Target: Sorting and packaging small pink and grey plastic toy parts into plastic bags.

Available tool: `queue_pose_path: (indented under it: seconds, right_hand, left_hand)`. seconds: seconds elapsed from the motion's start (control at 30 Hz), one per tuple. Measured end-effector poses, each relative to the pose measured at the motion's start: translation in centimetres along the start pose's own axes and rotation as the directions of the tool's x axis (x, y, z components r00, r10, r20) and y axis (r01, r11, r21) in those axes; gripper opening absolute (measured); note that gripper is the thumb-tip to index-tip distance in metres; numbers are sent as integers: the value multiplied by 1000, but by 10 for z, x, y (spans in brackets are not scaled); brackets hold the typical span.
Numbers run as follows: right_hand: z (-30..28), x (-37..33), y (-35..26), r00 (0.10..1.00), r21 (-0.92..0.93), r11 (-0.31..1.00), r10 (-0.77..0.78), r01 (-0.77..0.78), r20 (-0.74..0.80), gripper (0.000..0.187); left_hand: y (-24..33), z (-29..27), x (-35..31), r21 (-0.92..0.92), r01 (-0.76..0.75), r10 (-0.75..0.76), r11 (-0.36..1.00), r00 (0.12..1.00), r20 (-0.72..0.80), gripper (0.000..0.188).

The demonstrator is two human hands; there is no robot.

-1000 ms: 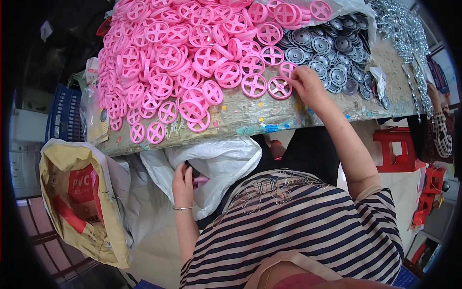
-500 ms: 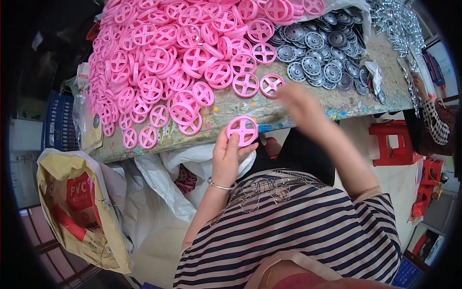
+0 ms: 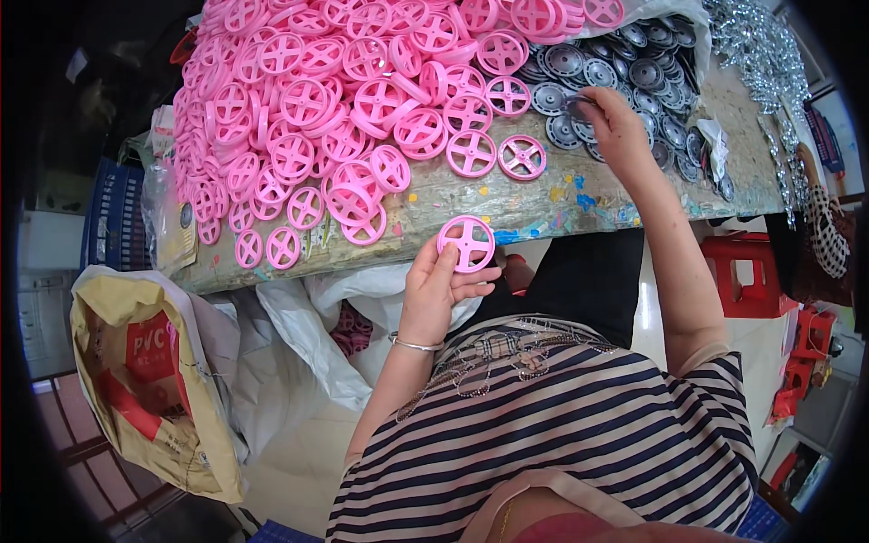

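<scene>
My left hand (image 3: 436,288) grips a pink plastic wheel (image 3: 468,260) with four spokes, held up in front of the table's near edge. Over at the pile of grey plastic discs (image 3: 649,72), my right hand (image 3: 617,129) pinches one grey disc (image 3: 579,108) between thumb and fingers. Two loose items lie near the table's front: a pink wheel (image 3: 471,169), and beside it a pink wheel with silvery spokes (image 3: 522,174). A big heap of pink wheels (image 3: 312,101) covers the table's left and middle.
The worn, paint-spotted table (image 3: 425,210) ends just before my body. Silver tinsel-like strands (image 3: 756,54) hang at the far right. An opened yellow sack (image 3: 95,312) stands at lower left, beside white sacking (image 3: 308,335). A red stool (image 3: 747,271) is on the right; another person's patterned sleeve (image 3: 827,231) shows there.
My right hand has moved away from the loose wheel with silvery spokes, up and right to the grey pile, and now holds a disc. My left hand keeps its pink wheel.
</scene>
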State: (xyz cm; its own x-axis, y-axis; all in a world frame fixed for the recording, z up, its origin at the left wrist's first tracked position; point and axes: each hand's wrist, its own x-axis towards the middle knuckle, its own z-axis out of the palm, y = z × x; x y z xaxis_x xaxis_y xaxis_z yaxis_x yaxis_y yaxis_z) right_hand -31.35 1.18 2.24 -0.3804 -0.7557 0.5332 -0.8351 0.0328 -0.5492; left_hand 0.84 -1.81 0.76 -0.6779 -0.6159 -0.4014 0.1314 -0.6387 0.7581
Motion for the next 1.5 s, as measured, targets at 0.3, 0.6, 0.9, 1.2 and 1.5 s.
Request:
queue_pose_path:
  seconds: [0.3,0.6,0.9,1.2,1.5]
  right_hand:
    - [37,-88,-136,843,321,917,-358,237,402,36]
    - [37,-94,-145,856,363,930,-236,61,460,51]
    - [28,-87,-137,578,423,528,167,-737,799,27]
    - [42,-90,-113,825,441,777,170,-449,539,23]
    - [47,-52,-45,950,-44,993,-95,113,298,21]
  left_hand:
    - [-5,3,0,-177,-79,71,981,996,-55,40]
    - [-12,2,-8,-56,-167,168,984,986,0,37]
    - [-15,8,-11,91,-274,268,957,960,75,35]
    - [-12,-46,-42,390,-309,414,868,883,-220,32]
    - [-29,-196,-95,982,169,525,85,830,-188,32]
